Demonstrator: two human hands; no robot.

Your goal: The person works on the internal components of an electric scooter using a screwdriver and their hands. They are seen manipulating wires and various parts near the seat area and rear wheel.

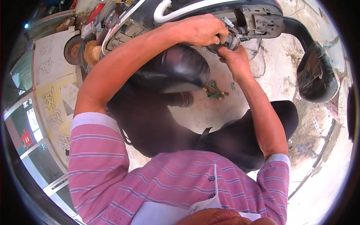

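Both hands work at a small metal fitting (229, 39) under the scooter's (187, 15) far end: left hand (204, 30) clenched around it, right hand (234, 56) pinching beneath. Fitting not yet free; green tools (214, 90) lie unused on the ground.

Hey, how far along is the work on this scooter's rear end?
Done: the scooter's rear metal bracket sits bare, no cover over it. In hand: the left hand and right hand both pinch a small metal fitting beside it. Left: green and brass parts lie on the ground, unfitted.
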